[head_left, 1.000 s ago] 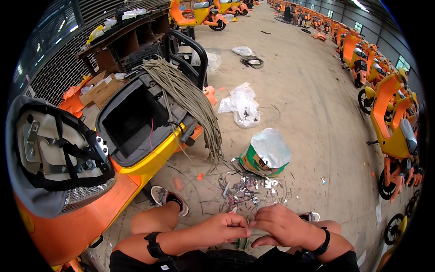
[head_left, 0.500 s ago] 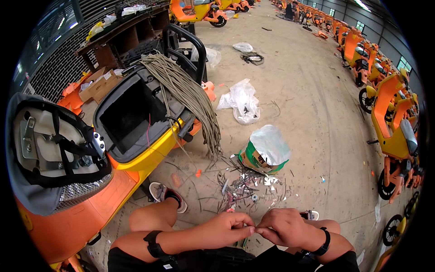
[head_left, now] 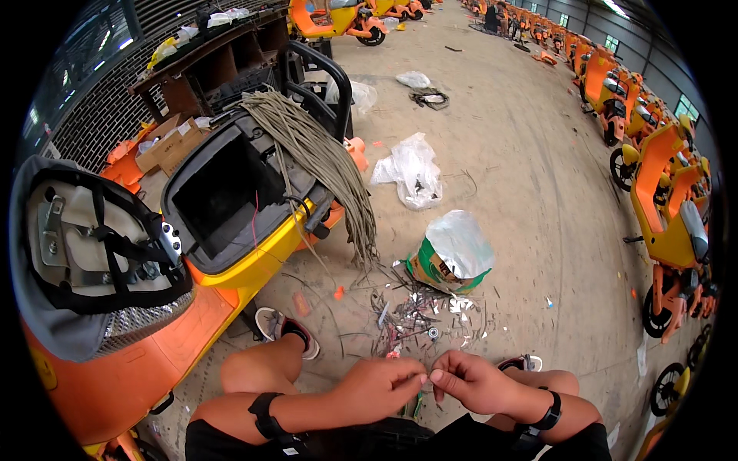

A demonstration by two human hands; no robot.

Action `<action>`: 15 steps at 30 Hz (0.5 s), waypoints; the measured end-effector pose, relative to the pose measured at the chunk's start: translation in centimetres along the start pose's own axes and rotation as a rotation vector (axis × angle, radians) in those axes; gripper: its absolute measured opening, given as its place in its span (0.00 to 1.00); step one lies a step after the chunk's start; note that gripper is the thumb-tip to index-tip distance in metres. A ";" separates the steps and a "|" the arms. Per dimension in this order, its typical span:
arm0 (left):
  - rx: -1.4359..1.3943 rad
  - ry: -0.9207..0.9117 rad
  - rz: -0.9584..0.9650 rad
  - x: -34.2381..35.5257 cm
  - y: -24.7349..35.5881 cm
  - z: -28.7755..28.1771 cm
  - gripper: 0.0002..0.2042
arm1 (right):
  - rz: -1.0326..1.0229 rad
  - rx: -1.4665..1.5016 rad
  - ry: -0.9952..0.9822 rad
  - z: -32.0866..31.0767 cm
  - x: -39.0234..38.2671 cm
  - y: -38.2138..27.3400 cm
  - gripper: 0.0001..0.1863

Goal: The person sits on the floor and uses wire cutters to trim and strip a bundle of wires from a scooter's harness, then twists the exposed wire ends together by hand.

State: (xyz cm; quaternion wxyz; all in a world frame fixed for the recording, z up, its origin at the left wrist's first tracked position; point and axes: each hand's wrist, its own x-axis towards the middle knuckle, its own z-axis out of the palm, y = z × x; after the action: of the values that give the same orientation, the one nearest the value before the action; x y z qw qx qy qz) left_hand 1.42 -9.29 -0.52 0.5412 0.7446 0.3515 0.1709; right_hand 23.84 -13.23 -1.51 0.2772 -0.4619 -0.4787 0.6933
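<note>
At the bottom centre my left hand point(head_left: 384, 388) and my right hand point(head_left: 473, 384) are closed in pinches, fingertips nearly meeting over something small and thin that I cannot make out. Under them a green object point(head_left: 417, 406) is partly hidden. Just beyond lies a pile of wire scraps and small bits point(head_left: 407, 315) on the floor, with a small metal ring point(head_left: 433, 333) among them. A green-and-white bag point(head_left: 452, 253) stands behind the pile. To my left is a yellow-orange scooter point(head_left: 131, 361) with its seat point(head_left: 100, 261) raised, its storage bin open, and a bundle of grey cables point(head_left: 323, 177) draped over it.
A crumpled plastic bag point(head_left: 407, 169) and a dark coil point(head_left: 429, 98) lie farther ahead. A cluttered workbench point(head_left: 211, 65) and cardboard boxes point(head_left: 173, 146) are back left. Rows of scooters point(head_left: 661, 223) line the right. A distant person point(head_left: 496, 19) is near the top.
My right hand has turned and its fingers have shifted, the thumb now meeting the index finger higher up, close to my left fingertips. The view has moved slightly; the surroundings are otherwise the same.
</note>
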 end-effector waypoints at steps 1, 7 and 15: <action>-0.193 -0.026 -0.101 0.1 -0.3 -0.1 0.08 | -0.159 -0.183 0.068 0.4 -0.2 -0.6 0.13; -0.682 -0.195 -0.340 0.7 -1.4 0.0 0.09 | -0.862 -1.050 0.107 -1.3 0.3 -2.7 0.25; -1.042 -0.326 -0.506 1.0 -1.0 -0.6 0.06 | -0.943 -1.075 0.067 -1.4 0.1 -2.4 0.19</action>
State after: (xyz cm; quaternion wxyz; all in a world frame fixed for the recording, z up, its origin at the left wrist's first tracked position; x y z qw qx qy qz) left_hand 1.41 -8.01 -1.33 0.9056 0.2911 0.3005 0.0701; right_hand 24.90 -11.71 0.51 0.2960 -0.2997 -0.8939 0.1535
